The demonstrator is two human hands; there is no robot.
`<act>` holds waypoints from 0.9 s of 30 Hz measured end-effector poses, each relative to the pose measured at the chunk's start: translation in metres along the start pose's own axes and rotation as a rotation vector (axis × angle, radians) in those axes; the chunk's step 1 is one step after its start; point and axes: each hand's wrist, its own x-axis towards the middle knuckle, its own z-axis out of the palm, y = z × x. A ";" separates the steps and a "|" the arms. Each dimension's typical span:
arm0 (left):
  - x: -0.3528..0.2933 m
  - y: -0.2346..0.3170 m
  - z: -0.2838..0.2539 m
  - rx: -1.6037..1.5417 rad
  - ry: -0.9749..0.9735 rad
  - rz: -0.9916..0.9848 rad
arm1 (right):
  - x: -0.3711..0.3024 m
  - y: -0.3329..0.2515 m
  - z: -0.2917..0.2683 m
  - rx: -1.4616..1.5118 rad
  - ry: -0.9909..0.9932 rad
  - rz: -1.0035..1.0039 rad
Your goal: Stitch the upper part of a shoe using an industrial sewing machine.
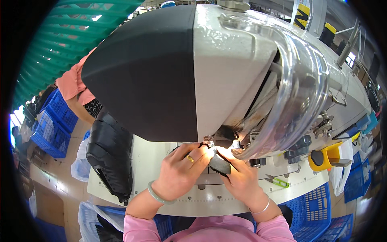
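A white and black sewing machine [236, 76] fills the upper middle, its lamp lighting the spot beneath the presser foot [209, 142]. Right there a small curved piece with a grey face and black edge [219, 164] lies between my hands; it looks like a shoe part. My left hand [180, 169], a ring on one finger, pinches its left side close to the foot. Along the piece's right side the fingers of my right hand [242, 179] are closed on it. The fingertips of both hands are partly lost in glare and behind the machine head.
Black stacked shoe parts [111, 155] lie at the table's left edge. Green-handled thread snips [278, 181] and a yellow holder [328, 156] are to the right. Blue baskets [308, 209] stand below the table [157, 155]. A person in a salmon top [74, 80] is at far left.
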 end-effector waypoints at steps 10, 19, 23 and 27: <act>0.000 -0.002 0.008 -0.107 0.106 -0.210 | 0.012 0.000 0.010 0.182 0.043 0.018; -0.006 0.001 0.017 0.068 0.133 -0.061 | 0.015 0.003 0.000 0.194 0.000 -0.072; -0.008 -0.009 0.011 -0.030 0.035 0.003 | 0.007 0.003 -0.008 0.094 -0.090 0.007; -0.008 -0.008 0.008 -0.015 0.040 0.022 | 0.005 0.005 -0.010 0.026 -0.049 -0.041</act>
